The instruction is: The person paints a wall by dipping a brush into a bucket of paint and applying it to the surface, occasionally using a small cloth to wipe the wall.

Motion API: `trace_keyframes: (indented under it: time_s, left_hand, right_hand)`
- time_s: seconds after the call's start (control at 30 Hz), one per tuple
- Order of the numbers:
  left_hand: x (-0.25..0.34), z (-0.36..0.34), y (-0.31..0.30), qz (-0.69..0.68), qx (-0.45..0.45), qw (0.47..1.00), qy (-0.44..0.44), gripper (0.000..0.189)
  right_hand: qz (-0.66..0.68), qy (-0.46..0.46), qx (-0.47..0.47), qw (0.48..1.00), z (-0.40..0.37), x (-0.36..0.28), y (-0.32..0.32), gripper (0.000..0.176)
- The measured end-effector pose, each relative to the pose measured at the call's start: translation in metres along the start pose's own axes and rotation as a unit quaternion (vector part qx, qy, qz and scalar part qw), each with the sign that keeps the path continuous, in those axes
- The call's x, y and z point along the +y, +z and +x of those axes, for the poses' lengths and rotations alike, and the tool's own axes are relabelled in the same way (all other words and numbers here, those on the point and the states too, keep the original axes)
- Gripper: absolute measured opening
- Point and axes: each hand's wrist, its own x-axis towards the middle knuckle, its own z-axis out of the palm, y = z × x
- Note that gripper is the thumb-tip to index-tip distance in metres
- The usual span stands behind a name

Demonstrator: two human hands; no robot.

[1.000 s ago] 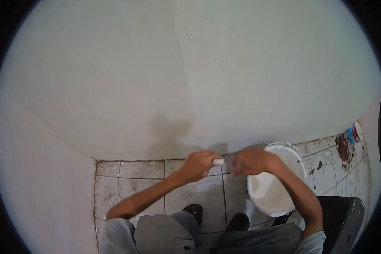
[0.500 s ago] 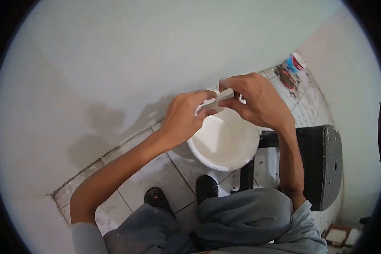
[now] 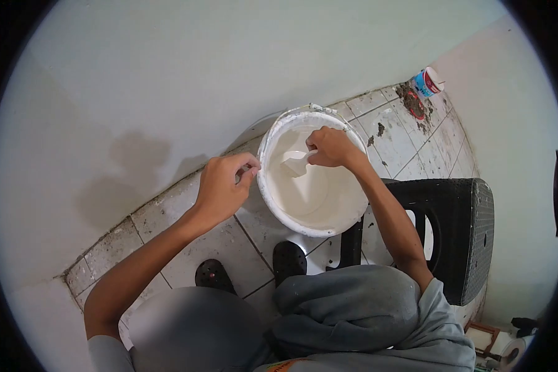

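Observation:
A white bucket (image 3: 316, 233) with pale, creamy material inside stands on the floor in front of me, its rim smeared white. My right hand (image 3: 330, 147) is closed around the handle of a putty knife (image 3: 296, 165), whose white-coated flat blade points down and left inside the bucket. At the bucket's left rim is my left hand (image 3: 224, 186), fingers curled and thumb close to the index fingertip. Whatever that pinch may hold is hidden. The bucket's wire handle (image 3: 281, 116) lies along the far side of the rim.
A black plastic stool (image 3: 449, 239) stands right of the bucket. Against the far wall corner sits a small blue, red and white tub (image 3: 429, 82), with dark debris (image 3: 411, 102) beside it on dirty tiles. My black clogs (image 3: 289, 260) are just below the bucket.
The hands have parted. My right hand has lowered the putty knife into the bucket, while my left hand has let go of the blade and moved left and down to the rim.

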Motion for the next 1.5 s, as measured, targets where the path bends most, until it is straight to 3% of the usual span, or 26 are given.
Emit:
trace_keyframes:
  time_s: [0.17, 0.3, 0.4, 0.5, 0.73, 1.13, 1.27, 1.43, 1.5]
  left_hand:
    - [-0.005, -0.007, 0.003, 0.046, 0.004, 0.997, 0.054, 0.012]
    - [0.000, -0.010, 0.005, 0.046, -0.005, 0.998, 0.051, 0.014]
    - [-0.003, -0.009, 0.005, 0.038, -0.006, 0.999, 0.036, 0.014]
    - [-0.004, -0.008, 0.002, 0.025, -0.017, 0.999, 0.010, 0.014]
    - [-0.017, -0.009, 0.006, 0.010, -0.006, 1.000, -0.004, 0.011]
    - [-0.013, -0.005, 0.004, -0.064, 0.019, 0.998, -0.016, 0.010]
    - [-0.008, 0.004, 0.004, -0.073, 0.037, 0.997, 0.005, 0.009]
    - [0.004, 0.013, 0.010, 0.004, 0.034, 0.998, 0.055, 0.024]
    - [0.008, 0.015, 0.014, 0.012, 0.027, 0.998, 0.062, 0.031]
  right_hand:
    - [-0.019, -0.021, 0.008, 1.000, 0.013, 0.008, 0.037, 0.027]
    - [-0.004, -0.025, 0.013, 1.000, 0.010, 0.007, 0.023, 0.026]
    - [0.050, -0.013, -0.024, 0.998, 0.004, 0.006, -0.010, 0.026]
    - [0.181, 0.057, -0.137, 0.972, -0.001, 0.005, -0.044, 0.026]
    - [0.285, 0.075, -0.122, 0.948, -0.014, 0.023, -0.065, 0.025]
    - [0.265, 0.053, -0.091, 0.958, -0.020, 0.019, -0.083, 0.023]
    - [0.186, 0.023, -0.073, 0.980, -0.022, 0.003, -0.098, 0.022]
    - [0.093, -0.102, 0.013, 0.990, -0.023, -0.027, -0.116, 0.022]
    - [0.062, -0.093, 0.017, 0.994, -0.024, -0.044, -0.123, 0.021]
